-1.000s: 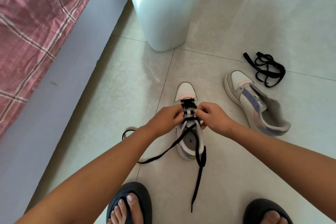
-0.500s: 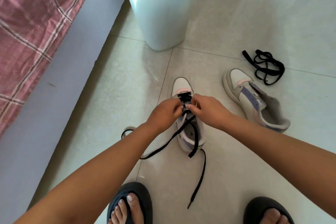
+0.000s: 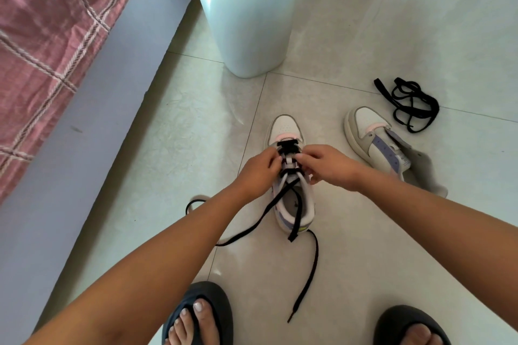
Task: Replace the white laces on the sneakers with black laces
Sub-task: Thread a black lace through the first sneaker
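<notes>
Hands meeting at frame centre: left hand (image 3: 259,169) and right hand (image 3: 326,164) pinching black lace (image 3: 288,146) across sneaker (image 3: 291,176), toe pointing up-frame; loose ends trailing down-frame.

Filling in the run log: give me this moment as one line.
step: lacing near sneaker | left hand, right hand: pinching black lace at eyelets | second sneaker: unlaced | spare black lace: on floor

black lace (image 3: 298,206) on a white sneaker (image 3: 286,129) with lilac, perhaps pink, trim; pink plaid bedcover (image 3: 47,22).
</notes>
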`<state>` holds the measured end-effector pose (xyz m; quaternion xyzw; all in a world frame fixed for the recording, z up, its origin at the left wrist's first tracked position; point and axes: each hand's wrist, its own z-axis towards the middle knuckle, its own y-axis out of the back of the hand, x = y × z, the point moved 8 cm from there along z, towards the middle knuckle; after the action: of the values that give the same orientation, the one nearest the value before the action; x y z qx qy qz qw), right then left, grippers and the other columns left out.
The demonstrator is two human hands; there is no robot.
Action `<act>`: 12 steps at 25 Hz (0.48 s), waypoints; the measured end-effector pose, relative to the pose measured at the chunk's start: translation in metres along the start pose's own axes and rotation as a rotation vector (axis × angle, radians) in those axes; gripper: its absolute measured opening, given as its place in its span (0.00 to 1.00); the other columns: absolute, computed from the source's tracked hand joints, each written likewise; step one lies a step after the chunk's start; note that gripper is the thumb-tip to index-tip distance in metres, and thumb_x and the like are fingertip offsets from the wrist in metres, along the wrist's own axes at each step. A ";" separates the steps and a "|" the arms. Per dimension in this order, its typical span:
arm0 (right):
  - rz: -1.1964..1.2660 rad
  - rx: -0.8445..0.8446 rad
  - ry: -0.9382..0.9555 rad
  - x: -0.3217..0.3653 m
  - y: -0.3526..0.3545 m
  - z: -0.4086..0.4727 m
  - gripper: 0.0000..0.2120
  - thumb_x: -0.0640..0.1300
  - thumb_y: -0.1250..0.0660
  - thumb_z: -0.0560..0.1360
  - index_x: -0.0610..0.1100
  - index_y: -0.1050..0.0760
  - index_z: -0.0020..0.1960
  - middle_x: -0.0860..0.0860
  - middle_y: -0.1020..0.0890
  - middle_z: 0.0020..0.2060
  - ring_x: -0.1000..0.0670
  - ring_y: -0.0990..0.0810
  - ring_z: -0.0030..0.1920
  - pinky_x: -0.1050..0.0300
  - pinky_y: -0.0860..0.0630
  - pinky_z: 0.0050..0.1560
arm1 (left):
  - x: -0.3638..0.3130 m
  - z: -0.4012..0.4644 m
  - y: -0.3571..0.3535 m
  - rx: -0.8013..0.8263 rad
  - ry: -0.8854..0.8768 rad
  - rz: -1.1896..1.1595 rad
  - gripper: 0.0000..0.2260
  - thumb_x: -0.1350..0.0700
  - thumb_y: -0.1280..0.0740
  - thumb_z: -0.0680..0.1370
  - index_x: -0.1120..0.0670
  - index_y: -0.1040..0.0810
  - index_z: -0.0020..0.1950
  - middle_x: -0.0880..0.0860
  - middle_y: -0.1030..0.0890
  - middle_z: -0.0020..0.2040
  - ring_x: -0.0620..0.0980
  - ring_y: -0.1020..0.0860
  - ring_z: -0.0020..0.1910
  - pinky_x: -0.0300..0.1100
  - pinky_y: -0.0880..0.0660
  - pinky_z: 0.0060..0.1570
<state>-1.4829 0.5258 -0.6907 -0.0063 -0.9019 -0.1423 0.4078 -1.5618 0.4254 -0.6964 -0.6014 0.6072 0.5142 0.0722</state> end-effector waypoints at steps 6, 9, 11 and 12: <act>0.066 -0.152 -0.005 -0.033 0.004 -0.010 0.10 0.45 0.42 0.81 0.43 0.30 0.42 0.49 0.26 0.36 0.54 0.27 0.35 0.60 0.25 0.37 | 0.016 -0.009 -0.009 -0.077 0.051 -0.154 0.10 0.51 0.43 0.81 0.52 0.30 0.43 0.48 0.25 0.37 0.46 0.28 0.37 0.36 0.33 0.34; -0.097 -0.199 -0.005 -0.019 0.007 -0.004 0.11 0.50 0.38 0.78 0.43 0.30 0.43 0.49 0.26 0.37 0.52 0.28 0.38 0.54 0.25 0.43 | 0.005 0.003 -0.007 -0.024 0.087 -0.017 0.13 0.45 0.42 0.80 0.53 0.29 0.43 0.49 0.23 0.38 0.47 0.27 0.36 0.41 0.33 0.35; -0.137 -0.167 -0.027 -0.015 0.007 -0.001 0.11 0.48 0.35 0.77 0.45 0.31 0.39 0.50 0.27 0.36 0.51 0.28 0.38 0.53 0.27 0.43 | -0.006 0.010 -0.007 0.018 0.048 0.147 0.13 0.47 0.41 0.80 0.52 0.31 0.39 0.49 0.26 0.36 0.47 0.29 0.35 0.41 0.35 0.34; -0.041 -0.135 -0.060 -0.017 0.006 -0.001 0.10 0.46 0.35 0.77 0.45 0.31 0.38 0.50 0.26 0.36 0.52 0.28 0.38 0.55 0.28 0.42 | -0.008 0.011 -0.008 0.032 0.035 0.133 0.12 0.49 0.41 0.80 0.51 0.32 0.38 0.49 0.27 0.35 0.47 0.30 0.35 0.41 0.34 0.34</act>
<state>-1.4704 0.5330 -0.7012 -0.0195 -0.9022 -0.2106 0.3760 -1.5587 0.4403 -0.6999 -0.5673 0.6553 0.4974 0.0367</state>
